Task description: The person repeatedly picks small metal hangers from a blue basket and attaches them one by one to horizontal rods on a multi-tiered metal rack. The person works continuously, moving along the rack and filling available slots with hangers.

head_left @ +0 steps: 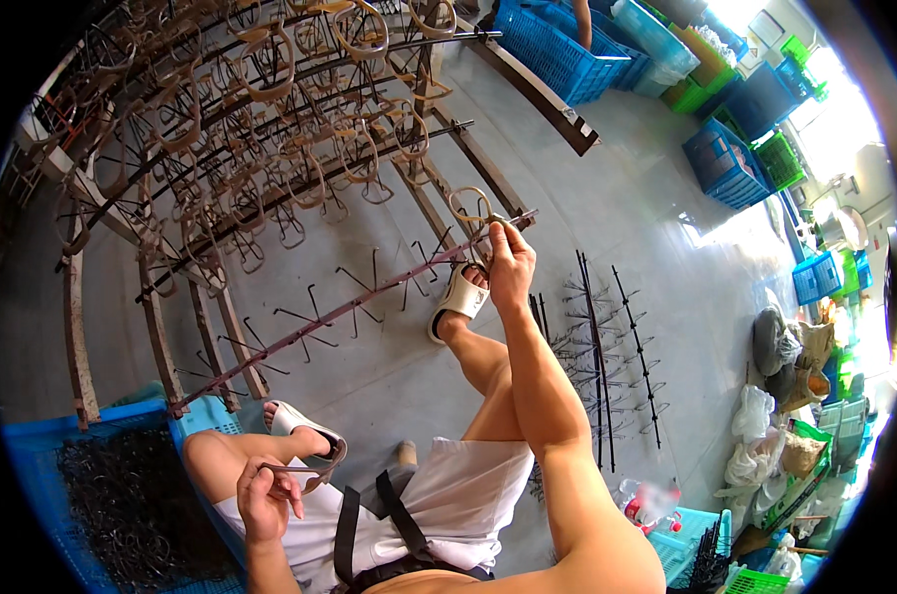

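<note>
Where the right hand point(511, 262) is: far end of the maroon hooked rod point(320, 323), fingertips pinched at the base of a tan loop point(467, 189); whether the loop sits on a hook, cannot tell.
Left hand point(262, 507): over the lap, thumb and fingers closed on a grey-brown curved piece point(339, 461).
Maroon hooked rod: slants in front of the rack point(159, 332), most hooks bare.
Rack: upper left, crowded with similar tan loops.
Blue crate point(33, 470): lower left, tangled black pieces point(122, 505) inside.
Grey floor point(701, 386): black hooked rods point(596, 361) beside the right forearm.
</note>
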Demonstrator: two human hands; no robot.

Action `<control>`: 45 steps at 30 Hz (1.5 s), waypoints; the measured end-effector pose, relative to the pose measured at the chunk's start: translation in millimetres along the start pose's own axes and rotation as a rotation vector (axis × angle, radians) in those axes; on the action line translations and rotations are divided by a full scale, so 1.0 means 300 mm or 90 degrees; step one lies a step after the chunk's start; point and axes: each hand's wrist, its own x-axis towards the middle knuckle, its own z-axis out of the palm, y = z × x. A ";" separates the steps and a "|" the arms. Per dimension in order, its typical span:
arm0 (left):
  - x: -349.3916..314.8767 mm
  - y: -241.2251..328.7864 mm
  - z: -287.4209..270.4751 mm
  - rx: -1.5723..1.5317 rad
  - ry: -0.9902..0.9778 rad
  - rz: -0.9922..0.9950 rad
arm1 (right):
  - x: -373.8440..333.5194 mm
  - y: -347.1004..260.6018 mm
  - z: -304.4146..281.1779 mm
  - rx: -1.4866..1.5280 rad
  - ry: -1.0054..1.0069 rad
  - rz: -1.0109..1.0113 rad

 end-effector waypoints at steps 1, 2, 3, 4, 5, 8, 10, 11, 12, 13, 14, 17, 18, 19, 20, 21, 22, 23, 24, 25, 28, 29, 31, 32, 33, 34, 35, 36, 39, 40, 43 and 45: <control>0.001 -0.001 -0.001 -0.003 0.001 -0.004 | 0.002 -0.002 -0.002 -0.025 0.000 0.011; 0.002 0.000 0.000 -0.003 0.000 -0.006 | 0.004 -0.009 -0.009 -0.049 0.000 0.022; 0.000 0.003 0.000 -0.001 0.001 -0.009 | 0.004 -0.012 -0.013 -0.073 -0.001 0.035; -0.003 0.006 0.001 0.001 0.003 -0.012 | 0.008 -0.016 -0.016 -0.084 0.005 0.038; -0.005 0.007 0.002 0.008 0.015 -0.013 | 0.014 -0.019 -0.018 -0.095 0.012 0.040; -0.004 0.008 0.012 0.031 0.041 -0.015 | 0.024 -0.024 -0.030 -0.087 0.006 0.065; -0.003 0.009 0.025 0.052 0.050 -0.014 | 0.025 -0.016 -0.030 -0.073 -0.003 0.046; -0.007 0.006 0.022 0.057 0.044 -0.017 | 0.016 -0.013 -0.026 -0.064 -0.017 0.022; -0.006 0.002 0.017 0.061 0.036 -0.018 | 0.008 -0.019 -0.022 -0.070 -0.015 0.031; -0.005 0.000 0.014 0.065 0.028 -0.018 | 0.000 -0.024 -0.019 -0.076 -0.013 0.040; -0.002 0.000 0.015 0.068 0.027 -0.017 | 0.010 0.005 -0.016 -0.052 -0.002 0.009; 0.004 -0.001 0.016 0.076 0.019 -0.010 | 0.024 0.020 -0.015 -0.033 0.032 -0.015; 0.001 0.000 0.018 0.079 0.015 -0.007 | 0.024 0.014 -0.014 -0.026 0.036 0.006; -0.002 0.000 0.020 0.083 0.010 -0.004 | 0.034 0.023 -0.013 -0.043 0.040 -0.020; -0.004 0.000 0.023 0.092 0.013 0.006 | 0.044 0.030 -0.017 -0.036 0.033 -0.011; -0.004 0.001 0.029 0.101 0.016 0.015 | 0.050 0.028 -0.022 -0.033 0.035 0.004; -0.005 0.001 0.032 0.110 0.018 0.024 | 0.058 0.027 -0.026 -0.030 0.036 0.019; -0.004 0.001 0.032 0.136 0.032 0.048 | 0.062 0.023 -0.040 0.011 0.046 0.049; -0.002 -0.003 0.033 0.160 0.048 0.072 | 0.066 0.008 -0.049 0.052 0.056 0.078; -0.001 -0.006 0.031 0.184 0.063 0.096 | 0.060 -0.007 -0.053 0.116 0.051 0.124; 0.002 0.003 0.033 0.127 0.024 0.058 | 0.052 0.005 -0.052 0.031 0.067 0.081; 0.003 0.005 0.038 0.106 0.003 0.040 | 0.051 0.025 -0.052 0.020 0.078 0.067; 0.002 0.006 0.047 0.099 -0.019 0.040 | 0.047 0.042 -0.031 0.004 0.065 0.046; 0.002 0.005 0.051 0.095 -0.030 0.041 | 0.050 0.044 -0.034 -0.008 0.062 0.062; 0.002 0.001 0.050 0.092 -0.030 0.038 | 0.041 0.028 -0.029 -0.023 0.058 0.082; 0.002 -0.003 0.048 0.090 -0.029 0.036 | 0.035 0.020 -0.023 -0.031 0.054 0.047; 0.002 -0.006 0.047 0.088 -0.029 0.034 | 0.029 0.016 -0.014 -0.039 0.050 0.012; 0.004 -0.008 0.049 0.090 -0.028 0.028 | 0.024 0.014 -0.014 -0.049 0.050 -0.023; 0.008 -0.007 0.060 0.092 -0.032 0.017 | 0.019 0.038 -0.009 -0.089 0.036 -0.021; 0.011 -0.006 0.065 0.091 -0.036 0.017 | 0.020 0.036 -0.011 -0.076 0.030 0.004; 0.013 -0.008 0.073 0.088 -0.043 0.016 | 0.017 0.035 -0.026 0.025 0.006 0.070; 0.012 -0.010 0.075 0.086 -0.045 0.015 | 0.008 0.024 -0.016 0.067 0.022 0.085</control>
